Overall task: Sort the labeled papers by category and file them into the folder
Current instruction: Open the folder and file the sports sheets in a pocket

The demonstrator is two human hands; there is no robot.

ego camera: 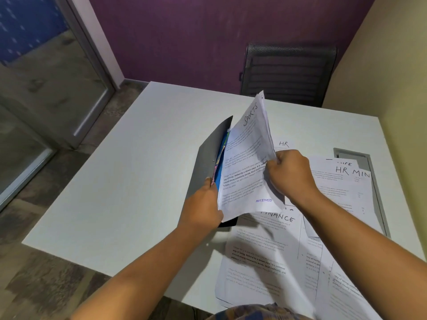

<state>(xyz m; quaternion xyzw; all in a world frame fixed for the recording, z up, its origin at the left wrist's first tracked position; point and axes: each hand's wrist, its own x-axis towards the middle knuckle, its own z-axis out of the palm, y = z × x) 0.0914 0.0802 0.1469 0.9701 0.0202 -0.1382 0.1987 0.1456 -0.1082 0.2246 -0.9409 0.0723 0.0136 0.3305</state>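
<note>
A grey folder (209, 155) stands half open on the white table (129, 172), with blue and coloured dividers showing inside. My left hand (203, 204) grips its lower edge together with the bottom of a sheaf of papers. The top sheet is marked SPORTS (248, 153) and stamped RECEIVED. My right hand (288, 174) pinches the right edge of that sheaf and holds it tilted up against the folder. On the table lie a sheet marked FINANCE (261, 245), one marked HR (283, 144) and one marked HR MIN (346, 185).
More loose sheets (342, 285) overlap along the near right of the table. A grey cable hatch (360, 155) is set into the table at the right. A black mesh chair (288, 72) stands behind the far edge. A glass door (46, 88) is at the left.
</note>
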